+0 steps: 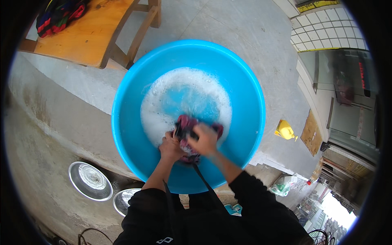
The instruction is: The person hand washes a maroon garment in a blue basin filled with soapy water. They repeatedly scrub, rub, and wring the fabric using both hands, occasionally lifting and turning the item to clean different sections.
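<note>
A large round blue plastic basin [131, 92] stands in front of me with sudsy water [153, 101] in its bottom. Wet dark red and black cloth [187, 122] lies bunched in the near half of the foam. My left hand [172, 147] grips the cloth at its left side. On top of the cloth is my right hand [203, 139], blurred by motion, its thumb and fingers bent against the fabric; whether it grips any of it cannot be told. Foam clings to the cloth between the two hands.
A wooden bench [88, 36] with colourful cloth [61, 15] on it stands at upper left. Two metal basins [92, 180] [124, 199] sit at lower left. To the right, a yellow bottle [285, 130] lies near a brown board [310, 133]. A plastic bag [283, 185] rests at lower right.
</note>
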Demonstrator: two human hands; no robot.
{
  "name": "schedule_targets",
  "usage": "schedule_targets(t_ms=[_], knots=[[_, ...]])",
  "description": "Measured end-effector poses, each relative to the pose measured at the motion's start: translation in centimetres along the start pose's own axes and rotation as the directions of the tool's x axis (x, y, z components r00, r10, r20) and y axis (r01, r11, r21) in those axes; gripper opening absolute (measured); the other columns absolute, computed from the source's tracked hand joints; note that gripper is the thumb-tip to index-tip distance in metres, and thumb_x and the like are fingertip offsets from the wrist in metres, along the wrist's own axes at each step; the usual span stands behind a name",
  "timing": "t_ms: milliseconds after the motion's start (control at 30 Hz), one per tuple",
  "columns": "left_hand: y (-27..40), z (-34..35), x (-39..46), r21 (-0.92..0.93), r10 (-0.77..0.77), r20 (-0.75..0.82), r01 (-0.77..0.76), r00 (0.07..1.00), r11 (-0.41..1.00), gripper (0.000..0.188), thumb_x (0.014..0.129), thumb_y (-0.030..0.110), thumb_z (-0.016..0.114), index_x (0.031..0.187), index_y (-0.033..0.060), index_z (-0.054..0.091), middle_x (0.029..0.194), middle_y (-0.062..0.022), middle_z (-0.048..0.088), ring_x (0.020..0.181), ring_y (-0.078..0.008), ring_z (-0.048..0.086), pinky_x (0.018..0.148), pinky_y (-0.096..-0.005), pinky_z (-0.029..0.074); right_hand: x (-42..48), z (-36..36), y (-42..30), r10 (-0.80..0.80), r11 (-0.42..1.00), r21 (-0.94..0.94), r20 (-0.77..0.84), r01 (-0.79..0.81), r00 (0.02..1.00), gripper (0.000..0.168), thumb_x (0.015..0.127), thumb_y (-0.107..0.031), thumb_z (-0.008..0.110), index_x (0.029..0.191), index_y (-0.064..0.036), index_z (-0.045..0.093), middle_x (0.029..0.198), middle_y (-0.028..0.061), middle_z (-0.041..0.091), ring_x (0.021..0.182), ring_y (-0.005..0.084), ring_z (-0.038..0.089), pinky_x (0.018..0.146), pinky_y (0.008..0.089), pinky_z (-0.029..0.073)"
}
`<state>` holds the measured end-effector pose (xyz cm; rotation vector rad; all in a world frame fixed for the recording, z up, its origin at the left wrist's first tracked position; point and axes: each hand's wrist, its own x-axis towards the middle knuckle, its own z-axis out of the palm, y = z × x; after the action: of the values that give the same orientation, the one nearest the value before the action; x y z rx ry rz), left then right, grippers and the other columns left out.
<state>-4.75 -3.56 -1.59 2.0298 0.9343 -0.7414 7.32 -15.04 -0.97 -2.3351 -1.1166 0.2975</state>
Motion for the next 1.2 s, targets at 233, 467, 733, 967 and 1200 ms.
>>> schedule_targets(t_ms=[233, 467, 733, 967, 1200], knots=[[1.0, -0.9, -0.6, 0.132, 0.084, -0.026, -0.080, 0.996, 0.988, 0.118, 0.054, 0.037, 0.091, 0.149, 0.0214, 0.022, 0.127, -0.0164, 0.045, 0.113, -0.0379, 0.053, 0.083, -0.0499, 0.054, 9.5, 5.6, -1.4, 0.076, 0.984, -0.120, -0.370, -0.129, 0.926, 0.031, 0.068, -0.029, 0.076, 0.087, -0.011, 0.060, 0.088, 0.0109, 0.058, 0.079, 0.0342, 0.059, 0.066, 0.0451, 0.048], [1.1, -1.0, -0.4, 0.112, 0.056, 0.013, -0.057, 0.998, 0.992, 0.122, 0.054, 0.035, 0.092, 0.152, 0.0219, 0.019, 0.128, -0.0172, 0.044, 0.111, -0.0392, 0.054, 0.083, -0.0495, 0.054, 7.0, -1.5, 2.3, 0.146, 0.985, 0.081, 0.068, -0.152, 0.987, 0.058, 0.076, -0.026, 0.068, 0.132, -0.017, 0.054, 0.125, 0.0119, 0.057, 0.110, 0.0349, 0.058, 0.086, 0.0439, 0.052], [0.5, -0.1, 0.1, 0.077, 0.044, -0.012, -0.043, 0.999, 0.996, 0.109, 0.054, 0.035, 0.090, 0.144, 0.0231, 0.029, 0.128, -0.0155, 0.045, 0.113, -0.0398, 0.054, 0.083, -0.0498, 0.054, 7.4, 4.6, -1.7, -0.077, 0.985, -0.163, -0.181, 0.047, 0.981, 0.036, 0.067, -0.026, 0.078, 0.100, -0.016, 0.067, 0.100, 0.0097, 0.057, 0.084, 0.0313, 0.061, 0.067, 0.0434, 0.052], [0.5, -0.1, 0.1, 0.062, 0.039, -0.013, -0.038, 0.999, 0.997, 0.101, 0.054, 0.035, 0.091, 0.136, 0.0185, 0.036, 0.126, -0.0153, 0.046, 0.109, -0.0396, 0.057, 0.081, -0.0506, 0.054, 8.0, 0.3, 0.3, 0.279, 0.960, 0.053, -0.048, -0.276, 0.959, 0.026, 0.078, -0.032, 0.072, 0.091, -0.010, 0.067, 0.082, 0.0135, 0.063, 0.074, 0.0363, 0.063, 0.066, 0.0438, 0.052], [-0.1, 0.6, 0.2, 0.066, 0.042, -0.027, -0.040, 0.999, 0.997, 0.098, 0.057, 0.031, 0.087, 0.139, 0.0213, 0.034, 0.123, -0.0167, 0.047, 0.108, -0.0414, 0.057, 0.082, -0.0510, 0.053, 4.1, 3.7, -1.6, -0.085, 0.987, -0.157, -0.257, 0.045, 0.963, 0.035, 0.065, -0.029, 0.077, 0.093, -0.013, 0.065, 0.091, 0.0103, 0.057, 0.079, 0.0315, 0.062, 0.066, 0.0441, 0.052]])
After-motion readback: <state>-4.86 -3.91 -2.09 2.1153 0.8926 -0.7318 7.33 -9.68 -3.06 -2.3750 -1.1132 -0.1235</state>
